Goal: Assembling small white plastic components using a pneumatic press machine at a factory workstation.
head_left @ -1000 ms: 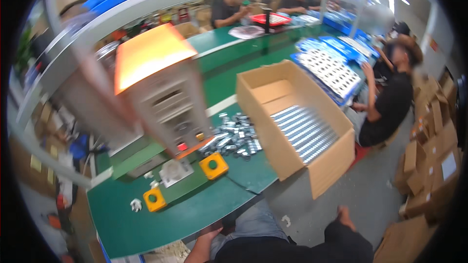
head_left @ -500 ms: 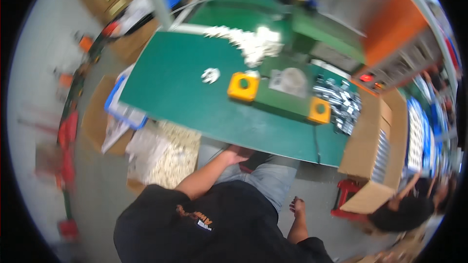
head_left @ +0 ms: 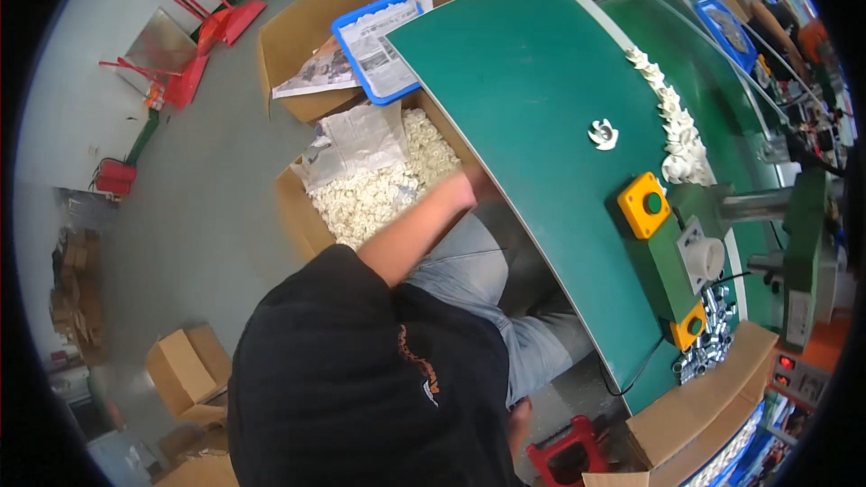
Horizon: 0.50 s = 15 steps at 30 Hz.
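Note:
My left hand [head_left: 468,191] is at the near edge of the green-topped table [head_left: 505,72], beside the box of small cream-white parts [head_left: 428,144]. It is blurred and its fingers are hidden, partly by the tabletop, so I cannot see whether it holds anything. Of my right hand [head_left: 519,422] only a small piece shows at my right thigh; the fingers are out of sight. On the tabletop lies a single white finned part [head_left: 603,134]. A row of similar white parts [head_left: 683,140] runs along the far side.
A green press [head_left: 658,271] with a pale round fixture [head_left: 706,259] stands on the table, flanked by yellow button boxes [head_left: 644,206]. Metal sleeves [head_left: 713,338] are heaped beside it. A blue tray [head_left: 374,50] lined with newspaper overhangs a carton. A red stool [head_left: 568,451] is below.
My view has swung left, so the table now sits further right and the parts box shows more fully. My left hand stays low by the table edge; my right hand has become mostly hidden.

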Tool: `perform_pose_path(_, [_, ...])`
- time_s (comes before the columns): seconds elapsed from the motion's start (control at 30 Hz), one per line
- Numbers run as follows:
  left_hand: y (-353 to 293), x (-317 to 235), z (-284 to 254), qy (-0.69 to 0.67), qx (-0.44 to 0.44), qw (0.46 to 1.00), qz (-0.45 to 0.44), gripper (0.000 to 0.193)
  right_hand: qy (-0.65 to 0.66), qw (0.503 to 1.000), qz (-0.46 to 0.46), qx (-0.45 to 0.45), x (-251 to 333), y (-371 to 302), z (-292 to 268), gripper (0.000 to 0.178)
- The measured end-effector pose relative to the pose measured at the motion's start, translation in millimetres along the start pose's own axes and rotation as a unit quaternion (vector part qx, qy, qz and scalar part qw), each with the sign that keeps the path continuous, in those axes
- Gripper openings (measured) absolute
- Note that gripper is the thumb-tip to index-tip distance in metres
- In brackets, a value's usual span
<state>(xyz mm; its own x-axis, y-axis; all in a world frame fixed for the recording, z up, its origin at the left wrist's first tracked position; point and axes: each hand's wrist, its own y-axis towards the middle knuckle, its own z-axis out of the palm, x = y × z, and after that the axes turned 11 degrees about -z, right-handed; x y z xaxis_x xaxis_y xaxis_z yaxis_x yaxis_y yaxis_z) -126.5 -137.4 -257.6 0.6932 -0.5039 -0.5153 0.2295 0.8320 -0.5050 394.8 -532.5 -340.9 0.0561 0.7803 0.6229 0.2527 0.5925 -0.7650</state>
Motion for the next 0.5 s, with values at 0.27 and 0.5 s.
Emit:
perform_pose_path(0.27, [-23.8,-182.8,-278.4,0.067,-0.456,0.884,0.076,0.039,-0.058,0.995,0.075,0.006,33.7,-7.2,6.8,0.048])
perform_pose_path(0.5, [10.5,-210.9,-278.3,0.172,-0.692,0.699,0.058,0.085,-0.089,0.990,0.103,-0.027,44.4,-14.9,-1.4,0.049])
